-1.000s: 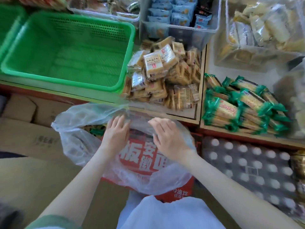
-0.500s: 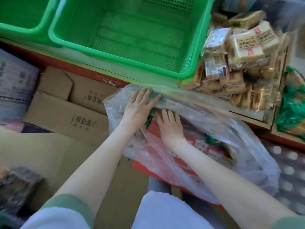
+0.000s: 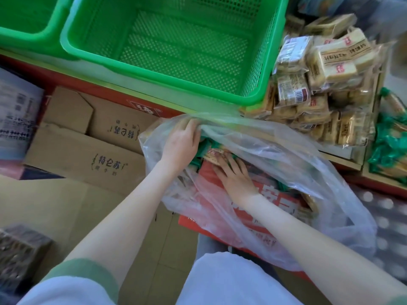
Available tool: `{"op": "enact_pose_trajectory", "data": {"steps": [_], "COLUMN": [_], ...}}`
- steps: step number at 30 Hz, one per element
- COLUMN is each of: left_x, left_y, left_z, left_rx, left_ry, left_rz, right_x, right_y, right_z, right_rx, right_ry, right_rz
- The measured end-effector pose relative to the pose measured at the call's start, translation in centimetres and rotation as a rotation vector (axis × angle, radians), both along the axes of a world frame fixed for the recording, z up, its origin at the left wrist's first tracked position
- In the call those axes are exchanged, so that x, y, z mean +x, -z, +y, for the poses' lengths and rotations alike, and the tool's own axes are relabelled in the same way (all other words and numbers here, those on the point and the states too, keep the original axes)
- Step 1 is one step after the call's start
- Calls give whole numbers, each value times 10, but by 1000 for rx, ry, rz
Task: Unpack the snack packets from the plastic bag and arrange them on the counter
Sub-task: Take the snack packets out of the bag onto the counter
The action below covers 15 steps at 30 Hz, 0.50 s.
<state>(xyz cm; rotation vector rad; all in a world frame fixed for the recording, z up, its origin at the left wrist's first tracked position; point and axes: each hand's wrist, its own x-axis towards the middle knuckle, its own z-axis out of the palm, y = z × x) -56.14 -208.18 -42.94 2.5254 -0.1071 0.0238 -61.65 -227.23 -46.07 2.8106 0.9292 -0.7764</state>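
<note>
A clear plastic bag (image 3: pixel 293 172) lies open over a red carton below the counter edge. My left hand (image 3: pixel 181 144) grips the bag's upper rim, fingers curled into the film. My right hand (image 3: pixel 235 175) is inside the bag, fingers reaching onto a green-ended snack packet (image 3: pixel 214 154); whether they close round it is hidden by the film. More green packets (image 3: pixel 199 160) show inside the bag. Beige snack packets (image 3: pixel 326 84) are piled on the counter to the right, and green packets (image 3: pixel 392 146) lie at the far right.
A large green plastic basket (image 3: pixel 176 93) stands on the counter straight ahead, a second one (image 3: pixel 28 34) to its left. Brown cardboard boxes (image 3: pixel 88 150) sit on the floor at left. The red carton (image 3: pixel 271 212) lies under the bag.
The view has shifted left and down. Both hands went from lying on top of the bag to its mouth; the left now grips the rim, the right has reached inside.
</note>
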Motion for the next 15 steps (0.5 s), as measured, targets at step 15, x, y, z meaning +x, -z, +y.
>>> {"op": "enact_pose_trajectory", "data": {"steps": [15], "left_x": [-144], "left_y": [28], "left_z": [49], "left_rx": [364], "left_ry": [444], "left_rz": [119], "right_x": [-56], "right_y": [-25], "right_z": [-10], "right_rx": [317], "right_ry": [100], "right_rz": [36]}}
